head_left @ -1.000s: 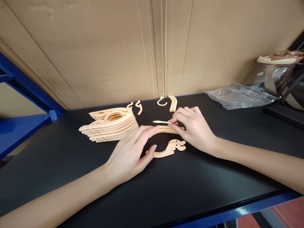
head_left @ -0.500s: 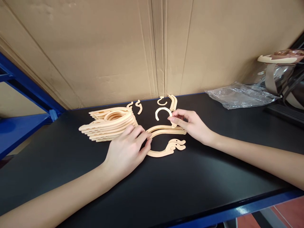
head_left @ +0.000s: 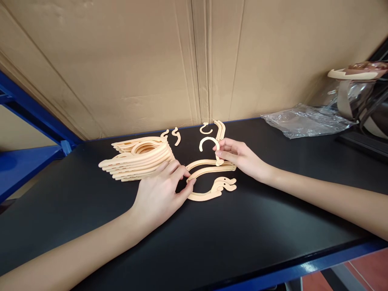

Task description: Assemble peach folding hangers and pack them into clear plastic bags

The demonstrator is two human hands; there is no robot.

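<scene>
My left hand (head_left: 165, 188) pinches the left end of a curved cream hanger arm (head_left: 209, 170) low over the table. A second arm (head_left: 201, 162) lies just behind it. Between the thumb and fingers of my right hand (head_left: 241, 157) is a cream hanger hook (head_left: 209, 139), its curl pointing left and its base by the right ends of the arms. Nearer me rests another curved hanger piece (head_left: 206, 197) with forked, holed ends; my left fingers hide its left part. To the left of these stands a pile of cream folding hangers (head_left: 136, 161), partly behind my left hand.
At the back lie small hook pieces (head_left: 176, 136), another loose hook (head_left: 206, 129) and a few curved arms (head_left: 220, 129). A clear plastic bag (head_left: 306, 120) is at the back right. Cardboard (head_left: 121, 68) walls the rear; a blue frame (head_left: 65, 149) borders the black table (head_left: 212, 242).
My right hand has brought the hook's base down and slightly left onto the arms' right ends. The front arm has separated from the rear one at my left fingertips.
</scene>
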